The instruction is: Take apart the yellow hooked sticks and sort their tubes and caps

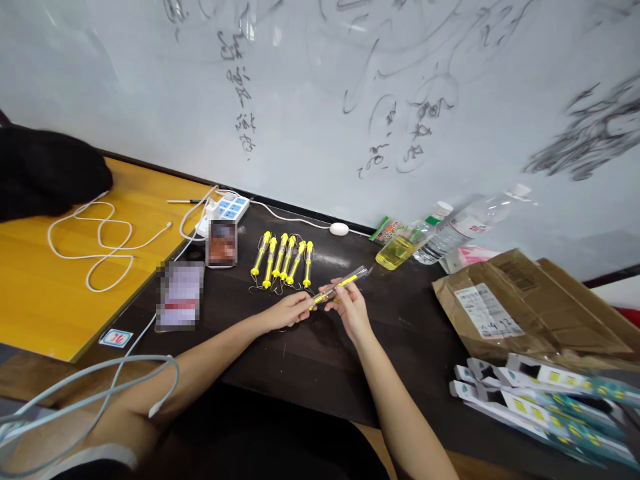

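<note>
Over the dark table, my left hand (293,310) pinches the lower end of a spring scale, at its yellow-marked part. My right hand (351,308) is closed around the clear tube (356,275) of the same spring scale, which slants up to the right and carries a yellow strip. Fingers cover part of it, so I cannot tell whether the tube and the inner part are joined. Just beyond my left hand, several yellow spring scales (287,257) lie side by side in a row, with thin metal hooks at their ends.
Two phones (221,243) and a power strip (233,210) sit at left, with white cables (113,248) nearby. An oil bottle (400,248), a water bottle (470,223), a brown parcel bag (530,307) and several narrow boxes (545,407) are at right. A whiteboard (310,120) stands behind.
</note>
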### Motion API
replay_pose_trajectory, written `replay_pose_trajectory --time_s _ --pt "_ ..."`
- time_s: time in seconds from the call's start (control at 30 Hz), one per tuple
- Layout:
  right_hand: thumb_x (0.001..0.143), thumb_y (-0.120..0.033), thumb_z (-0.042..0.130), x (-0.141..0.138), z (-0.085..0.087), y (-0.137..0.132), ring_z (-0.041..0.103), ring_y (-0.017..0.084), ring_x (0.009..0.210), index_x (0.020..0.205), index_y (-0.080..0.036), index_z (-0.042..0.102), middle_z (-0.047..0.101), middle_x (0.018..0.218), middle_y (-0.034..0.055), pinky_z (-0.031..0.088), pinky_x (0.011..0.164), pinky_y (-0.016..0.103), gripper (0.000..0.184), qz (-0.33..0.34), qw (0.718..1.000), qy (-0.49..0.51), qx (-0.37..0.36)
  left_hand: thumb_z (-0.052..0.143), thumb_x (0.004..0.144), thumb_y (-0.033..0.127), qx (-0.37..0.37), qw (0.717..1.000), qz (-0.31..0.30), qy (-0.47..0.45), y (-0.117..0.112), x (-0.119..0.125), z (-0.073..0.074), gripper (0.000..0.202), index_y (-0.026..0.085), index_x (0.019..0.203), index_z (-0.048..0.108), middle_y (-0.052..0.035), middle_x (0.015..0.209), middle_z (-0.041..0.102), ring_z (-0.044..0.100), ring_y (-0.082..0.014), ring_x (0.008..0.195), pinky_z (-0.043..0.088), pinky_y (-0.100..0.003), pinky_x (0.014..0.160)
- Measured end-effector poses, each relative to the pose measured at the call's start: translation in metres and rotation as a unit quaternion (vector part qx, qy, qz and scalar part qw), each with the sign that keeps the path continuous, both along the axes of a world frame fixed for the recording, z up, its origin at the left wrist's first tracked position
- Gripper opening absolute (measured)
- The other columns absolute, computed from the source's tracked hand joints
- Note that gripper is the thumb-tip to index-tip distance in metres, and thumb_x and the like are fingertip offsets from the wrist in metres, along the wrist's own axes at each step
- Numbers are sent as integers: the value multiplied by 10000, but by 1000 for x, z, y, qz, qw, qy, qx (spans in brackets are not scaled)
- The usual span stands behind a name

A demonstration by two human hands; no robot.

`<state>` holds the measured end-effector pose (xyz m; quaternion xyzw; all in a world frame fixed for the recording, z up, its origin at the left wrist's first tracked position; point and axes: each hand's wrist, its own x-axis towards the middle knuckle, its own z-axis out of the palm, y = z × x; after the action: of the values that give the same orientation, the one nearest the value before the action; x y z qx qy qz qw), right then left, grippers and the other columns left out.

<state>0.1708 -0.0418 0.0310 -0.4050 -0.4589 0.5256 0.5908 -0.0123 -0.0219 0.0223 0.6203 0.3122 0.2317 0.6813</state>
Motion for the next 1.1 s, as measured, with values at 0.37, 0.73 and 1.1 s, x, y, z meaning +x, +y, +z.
replay_pose_trajectory --time_s 0.37,0.73,1.1 --pt "850 -433 567 -2 -4 0 629 119 612 925 -190 523 679 789 33 473 422 186 258 -43 998 -1 40 438 873 527 -93 992 -55 -67 -9 4 7 335 196 925 419 68 620 431 303 -36 408 201 -129 354" --pt "875 -452 519 -19 -9 -6 587 85 505 930 -218 469 652 783 -4 415 351 160 245 -12 999 -12 30 409 861 399 -76 995 32 -53 -8 13 0 230 175 828 451 60 620 440 253 -21 350 170 -142 310" --pt "860 -493 519 -19 -1 -4 435 37 346 887 -214 457 606 677 -43 350 294 147 287 -73 997 36 17 434 856 359 -83 986 -48 -136 -19 16 1 223 158 946 471 28 746 472 240 -17 409 184 -146 343"
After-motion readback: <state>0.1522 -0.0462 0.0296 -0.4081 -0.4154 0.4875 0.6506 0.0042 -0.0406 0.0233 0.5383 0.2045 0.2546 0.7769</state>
